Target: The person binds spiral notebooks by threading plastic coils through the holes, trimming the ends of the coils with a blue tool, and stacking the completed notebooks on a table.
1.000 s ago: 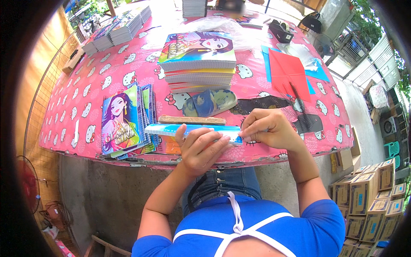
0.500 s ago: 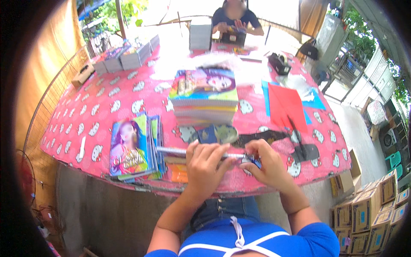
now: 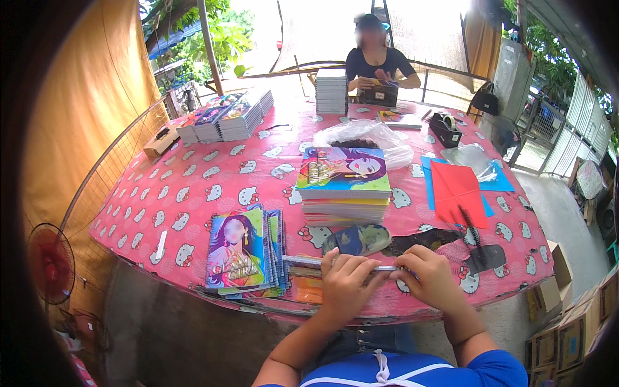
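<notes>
In front of me, close to the table's near edge, my left hand and my right hand are both closed on a thin notebook, which shows edge-on as a narrow strip. The left fingers lie over the middle of that edge, while the right thumb and fingers pinch its right end. Left of my hands is a fanned pile of spiral notebooks with a purple-haired figure on the cover. A taller stack of similar notebooks stands just beyond my hands. Below the held notebook, an orange item is partly hidden.
Red sheets over blue ones, a dark coil-like object and a tape dispenser lie to the right. A plastic bag sits behind the stack. More notebook stacks stand far left. Across the table sits another person.
My view has shifted, so the table appears lower and further right. My right hand's fingers have closed more over the notebook's right end, and my hands are nearer together.
</notes>
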`<state>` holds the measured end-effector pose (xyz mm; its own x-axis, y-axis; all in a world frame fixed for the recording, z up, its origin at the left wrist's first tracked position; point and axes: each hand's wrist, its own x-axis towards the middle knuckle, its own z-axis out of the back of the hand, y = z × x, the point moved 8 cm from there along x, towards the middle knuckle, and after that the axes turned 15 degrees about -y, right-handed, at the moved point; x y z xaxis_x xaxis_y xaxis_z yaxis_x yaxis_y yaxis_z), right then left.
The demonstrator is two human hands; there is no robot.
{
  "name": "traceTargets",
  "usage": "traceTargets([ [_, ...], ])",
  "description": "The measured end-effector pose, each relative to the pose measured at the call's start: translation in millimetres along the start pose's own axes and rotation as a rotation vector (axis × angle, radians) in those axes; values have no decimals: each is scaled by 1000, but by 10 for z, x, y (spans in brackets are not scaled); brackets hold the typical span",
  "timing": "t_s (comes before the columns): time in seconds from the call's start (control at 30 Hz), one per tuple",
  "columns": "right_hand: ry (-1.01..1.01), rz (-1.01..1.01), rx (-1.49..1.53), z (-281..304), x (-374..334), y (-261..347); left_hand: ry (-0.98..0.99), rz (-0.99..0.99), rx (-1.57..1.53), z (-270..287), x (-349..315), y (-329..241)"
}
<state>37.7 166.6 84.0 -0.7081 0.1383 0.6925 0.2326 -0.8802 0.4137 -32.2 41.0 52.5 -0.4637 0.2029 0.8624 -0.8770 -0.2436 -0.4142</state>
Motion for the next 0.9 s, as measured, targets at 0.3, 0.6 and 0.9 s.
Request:
traceTargets([
  [0.3,-125,-10,48,-13,-73,-67,9,12,-26,-15,10,7],
  [0.6,-248,-94,188,-26,-118,-127,-26,37,-80,19,-9,31],
  [0.9,-40,-180,56,-30,-104,-79,-33,64,-123,51,63,51],
])
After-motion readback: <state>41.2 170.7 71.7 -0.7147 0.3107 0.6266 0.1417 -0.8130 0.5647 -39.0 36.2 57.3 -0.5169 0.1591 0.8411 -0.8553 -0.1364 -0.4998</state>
